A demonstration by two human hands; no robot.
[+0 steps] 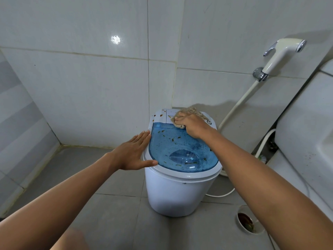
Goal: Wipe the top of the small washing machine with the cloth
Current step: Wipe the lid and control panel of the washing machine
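Observation:
A small white washing machine (173,193) stands on the grey floor, topped by a clear blue lid (182,148) flecked with brown bits and droplets. Brown spots mark the white control panel (160,116) at the back left. My right hand (193,126) presses a beige cloth (187,111) onto the back of the top, over the panel and the lid's rear edge. My left hand (134,153) lies flat with fingers spread against the machine's left rim, holding nothing.
White tiled walls meet in a corner behind the machine. A white hand sprayer (281,55) hangs on the right wall, its hose (237,103) running down behind the machine. A white fixture (306,134) stands at right. A floor drain (247,221) lies at front right.

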